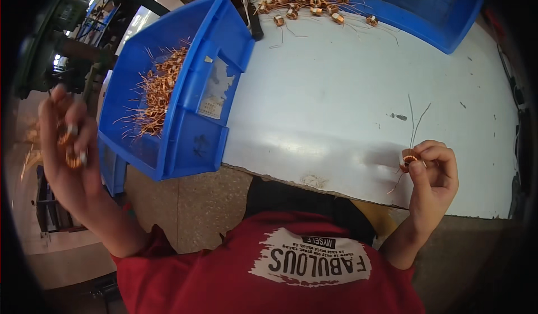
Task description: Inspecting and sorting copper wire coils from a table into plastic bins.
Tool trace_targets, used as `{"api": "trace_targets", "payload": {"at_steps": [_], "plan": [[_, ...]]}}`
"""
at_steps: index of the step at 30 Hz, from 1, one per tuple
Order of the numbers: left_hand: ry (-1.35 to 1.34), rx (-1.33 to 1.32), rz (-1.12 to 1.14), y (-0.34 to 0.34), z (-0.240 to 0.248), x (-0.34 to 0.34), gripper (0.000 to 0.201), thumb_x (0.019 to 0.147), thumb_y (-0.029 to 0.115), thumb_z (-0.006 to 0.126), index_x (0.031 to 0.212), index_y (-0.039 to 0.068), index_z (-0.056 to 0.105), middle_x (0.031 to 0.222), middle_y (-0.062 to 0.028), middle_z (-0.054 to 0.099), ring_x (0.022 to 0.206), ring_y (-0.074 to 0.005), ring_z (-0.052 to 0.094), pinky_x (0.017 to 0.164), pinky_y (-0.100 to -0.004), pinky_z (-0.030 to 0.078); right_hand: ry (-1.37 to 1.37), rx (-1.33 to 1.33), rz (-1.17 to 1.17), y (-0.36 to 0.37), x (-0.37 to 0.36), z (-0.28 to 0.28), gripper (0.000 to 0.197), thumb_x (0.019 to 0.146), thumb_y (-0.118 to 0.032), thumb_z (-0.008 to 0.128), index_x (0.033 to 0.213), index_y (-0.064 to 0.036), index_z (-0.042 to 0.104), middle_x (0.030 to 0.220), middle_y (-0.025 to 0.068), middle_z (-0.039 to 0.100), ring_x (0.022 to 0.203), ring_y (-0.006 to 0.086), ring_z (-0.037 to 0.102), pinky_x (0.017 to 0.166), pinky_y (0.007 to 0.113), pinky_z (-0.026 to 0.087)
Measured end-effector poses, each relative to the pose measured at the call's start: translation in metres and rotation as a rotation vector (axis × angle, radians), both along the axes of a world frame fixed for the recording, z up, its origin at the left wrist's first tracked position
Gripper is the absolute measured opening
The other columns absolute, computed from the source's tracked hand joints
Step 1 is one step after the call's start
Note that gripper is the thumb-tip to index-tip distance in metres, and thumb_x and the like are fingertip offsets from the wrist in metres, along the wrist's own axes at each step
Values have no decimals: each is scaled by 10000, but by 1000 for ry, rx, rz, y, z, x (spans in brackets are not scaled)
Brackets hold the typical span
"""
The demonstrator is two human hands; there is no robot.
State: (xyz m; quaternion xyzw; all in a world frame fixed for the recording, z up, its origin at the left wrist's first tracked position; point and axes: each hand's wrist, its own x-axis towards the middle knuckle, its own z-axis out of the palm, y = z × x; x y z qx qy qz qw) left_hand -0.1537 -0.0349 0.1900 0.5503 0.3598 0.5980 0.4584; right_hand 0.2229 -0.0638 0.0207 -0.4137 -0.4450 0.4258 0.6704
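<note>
Out at the far left, my left hand [85, 165] is raised beside a blue bin, its fingers curled around a couple of copper-wound ring coils [73, 159]; motion smears them somewhat. At the right, my right hand [438, 182] pinches one copper-wound ring coil [409, 157] between thumb and fingers, just above the table's near edge. Two long wire leads rise from that coil and a shorter one points down toward the table. The blue bin [188, 98] is tilted and holds a heap of coils with copper leads [159, 92].
More ring coils [315, 2] lie heaped at the back of the white table [314, 95], in front of another blue bin [443, 20]. A black-handled tool [253, 20] rests next to the left bin. Dark green machinery [61, 17] stands at the far left.
</note>
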Motion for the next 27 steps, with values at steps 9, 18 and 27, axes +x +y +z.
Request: {"api": "trace_targets", "payload": {"at_steps": [9,18,27], "plan": [[968,71,539,72,-66,74,314,807,174,602,1090,38,583,1081,-136,594,1010,-237,562,888,-319,428,42,-89,-52,-2,45,-19,242,716,161,580,895,22,493,925,118,522,792,211,609,730,256,503],[111,-144,-372,19,-182,245,311,717,-138,543,1008,-43,490,1024,-190,540,797,-225,597,596,-250,526,68,-81,100,27,59,-40,222,724,125,612,885,16,504,893,102,544,767,181,607,722,226,500],[-499,-702,-651,48,-246,259,310,774,-78,584,1061,-23,480,1080,-214,525,783,-225,600,557,-249,540,-412,-51,79,32,36,-48,255,695,136,588,912,17,526,930,133,543,790,192,576,704,269,488]]}}
